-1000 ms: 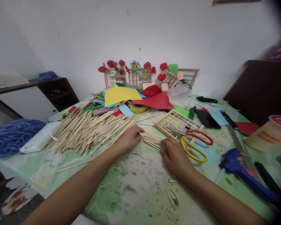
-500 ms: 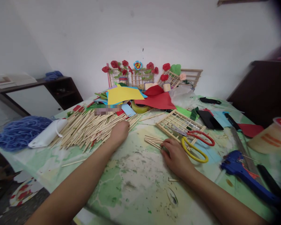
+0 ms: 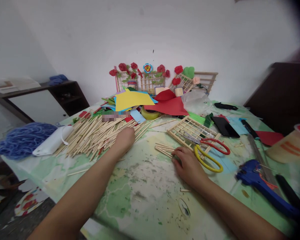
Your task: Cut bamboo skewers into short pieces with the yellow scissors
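My left hand (image 3: 125,138) rests at the right side of a big heap of thin wooden sticks (image 3: 90,135); its fingers are hidden behind the back of the hand. Further right, my right hand (image 3: 187,164) lies on the patterned tablecloth with bent fingers. Its fingertips touch the right ends of a small group of short sticks (image 3: 162,149), and whether they grip any cannot be made out. Just behind and right of this hand lies a wooden stick lattice (image 3: 187,128), with scissors with red and yellow handles (image 3: 209,160) on it.
A blue glue gun (image 3: 255,176), a phone (image 3: 225,127) and a cup (image 3: 290,146) stand or lie on the right. Blue yarn (image 3: 26,140) is at the left. Coloured paper (image 3: 133,100) and flower-decorated lattices (image 3: 152,83) are at the back.
My left hand has shifted slightly left along the stick heap. My right hand stays by the short sticks. The camera view has moved a little.
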`<state>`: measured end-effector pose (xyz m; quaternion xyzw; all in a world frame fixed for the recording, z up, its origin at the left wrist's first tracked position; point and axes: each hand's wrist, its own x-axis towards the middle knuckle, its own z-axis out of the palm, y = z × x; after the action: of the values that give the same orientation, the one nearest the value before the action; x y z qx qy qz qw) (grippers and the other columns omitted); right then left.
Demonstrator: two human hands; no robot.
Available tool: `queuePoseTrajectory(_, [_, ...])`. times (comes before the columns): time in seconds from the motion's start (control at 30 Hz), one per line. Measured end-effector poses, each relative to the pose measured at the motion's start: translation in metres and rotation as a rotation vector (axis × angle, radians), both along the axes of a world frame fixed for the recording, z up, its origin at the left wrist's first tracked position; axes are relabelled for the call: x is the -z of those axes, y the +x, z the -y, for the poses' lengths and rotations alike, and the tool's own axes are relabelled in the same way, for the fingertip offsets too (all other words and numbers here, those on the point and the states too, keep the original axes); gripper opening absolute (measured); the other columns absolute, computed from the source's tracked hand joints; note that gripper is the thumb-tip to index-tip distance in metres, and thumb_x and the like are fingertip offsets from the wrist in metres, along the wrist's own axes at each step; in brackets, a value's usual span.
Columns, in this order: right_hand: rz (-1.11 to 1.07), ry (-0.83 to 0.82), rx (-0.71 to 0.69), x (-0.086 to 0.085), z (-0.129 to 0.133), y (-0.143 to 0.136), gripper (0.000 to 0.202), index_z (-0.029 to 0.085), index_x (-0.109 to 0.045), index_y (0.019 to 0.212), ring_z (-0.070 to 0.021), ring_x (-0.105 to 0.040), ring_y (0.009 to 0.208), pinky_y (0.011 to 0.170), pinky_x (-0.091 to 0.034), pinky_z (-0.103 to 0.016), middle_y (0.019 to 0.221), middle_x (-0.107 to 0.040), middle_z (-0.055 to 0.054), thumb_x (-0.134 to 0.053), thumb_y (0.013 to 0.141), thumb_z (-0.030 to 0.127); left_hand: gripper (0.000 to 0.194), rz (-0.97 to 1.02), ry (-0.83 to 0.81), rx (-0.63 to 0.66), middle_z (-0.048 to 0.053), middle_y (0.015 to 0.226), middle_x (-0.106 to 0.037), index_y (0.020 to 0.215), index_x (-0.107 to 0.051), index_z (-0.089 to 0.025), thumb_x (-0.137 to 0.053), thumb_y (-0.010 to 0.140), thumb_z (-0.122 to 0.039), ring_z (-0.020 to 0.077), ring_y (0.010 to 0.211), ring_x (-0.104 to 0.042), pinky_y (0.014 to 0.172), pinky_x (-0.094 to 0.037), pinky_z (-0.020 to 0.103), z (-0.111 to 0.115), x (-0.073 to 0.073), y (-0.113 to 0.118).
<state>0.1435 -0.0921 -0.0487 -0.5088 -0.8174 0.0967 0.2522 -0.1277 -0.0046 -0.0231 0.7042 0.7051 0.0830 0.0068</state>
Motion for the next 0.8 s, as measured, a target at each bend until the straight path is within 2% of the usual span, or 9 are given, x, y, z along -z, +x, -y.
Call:
queuePoseTrajectory(0.17, [0.001,0.003,0.002,-0.001,0.000,-0.001,0.017,0.018,-0.062,0.092,-0.0212,-0.051,0.096,0.086,-0.041,-0.035,0.101,-0.058,-0.009,-0.049,0.080,0.019,0.021,0.049,0.034,-0.001,0.018,0.089,-0.063,0.077,-0.061,-0.013,-0.040,0.076,-0.016,0.0268,0.084,-0.058,0.072,-0.043,0.035,0.003,-0.004,0.002])
queuePoseTrajectory(0.27, [-0.003,0.004,0.005,-0.002,0.000,-0.001,0.018,0.018,-0.063,0.093,-0.0213,-0.051,0.095,0.086,-0.041,-0.035,0.101,-0.058,-0.009,-0.049,0.080,0.019,0.021,0.126,0.080,0.051,0.014,0.090,-0.063,0.079,-0.059,-0.015,-0.038,0.079,-0.017,0.0233,0.086,-0.057,0.076,-0.042,0.034,0.006,-0.012,0.009])
queuePoseTrajectory(0.33, [-0.005,-0.004,-0.004,-0.002,0.000,-0.001,0.018,0.019,-0.064,0.091,-0.0210,-0.051,0.094,0.085,-0.041,-0.035,0.099,-0.058,-0.008,-0.049,0.081,0.019,0.018,0.359,0.095,0.159,0.008,0.087,-0.061,0.079,-0.056,-0.016,-0.040,0.081,-0.023,0.0193,0.083,-0.055,0.076,-0.043,0.031,0.011,-0.017,0.018])
queuePoseTrajectory(0.4, [-0.012,-0.012,-0.013,-0.002,-0.001,-0.001,0.018,0.020,-0.065,0.090,-0.0205,-0.051,0.093,0.083,-0.042,-0.035,0.097,-0.058,-0.008,-0.049,0.081,0.019,0.016,0.760,0.031,0.270,0.004,0.080,-0.057,0.080,-0.053,-0.017,-0.043,0.082,-0.029,0.0154,0.076,-0.052,0.072,-0.043,0.027,0.018,-0.021,0.027])
queuePoseTrajectory(0.5, [-0.027,-0.009,-0.012,-0.002,-0.001,-0.001,0.017,0.020,-0.066,0.089,-0.0203,-0.052,0.092,0.081,-0.042,-0.034,0.095,-0.058,-0.008,-0.050,0.082,0.020,0.018,1.280,-0.237,0.331,0.001,0.076,-0.052,0.083,-0.051,-0.016,-0.052,0.078,-0.033,0.0105,0.068,-0.049,0.066,-0.043,0.023,0.029,-0.024,0.039])
queuePoseTrajectory(0.6, [-0.035,-0.002,-0.011,-0.002,-0.002,-0.001,0.017,0.020,-0.067,0.088,-0.0201,-0.052,0.091,0.081,-0.042,-0.034,0.095,-0.059,-0.008,-0.051,0.082,0.021,0.021,1.522,-0.468,0.324,0.001,0.076,-0.050,0.083,-0.050,-0.015,-0.059,0.075,-0.033,0.0079,0.064,-0.048,0.063,-0.042,0.021,0.036,-0.020,0.047])
queuePoseTrajectory(0.7, [-0.037,-0.003,-0.015,-0.002,-0.002,-0.002,0.017,0.020,-0.067,0.088,-0.0197,-0.052,0.090,0.081,-0.042,-0.033,0.094,-0.059,-0.008,-0.051,0.082,0.020,0.022,1.533,-0.568,0.312,0.000,0.070,-0.049,0.080,-0.048,-0.016,-0.059,0.076,-0.034,0.0070,0.059,-0.046,0.056,-0.038,0.020,0.040,-0.008,0.056])
queuePoseTrajectory(0.8, [-0.031,-0.003,-0.018,-0.003,-0.002,-0.001,0.018,0.020,-0.067,0.089,-0.0197,-0.053,0.090,0.081,-0.042,-0.033,0.095,-0.059,-0.008,-0.050,0.082,0.020,0.021,1.264,-0.517,0.362,-0.003,0.063,-0.048,0.078,-0.048,-0.017,-0.055,0.077,-0.037,0.0077,0.053,-0.042,0.051,-0.033,0.020,0.043,0.001,0.063])
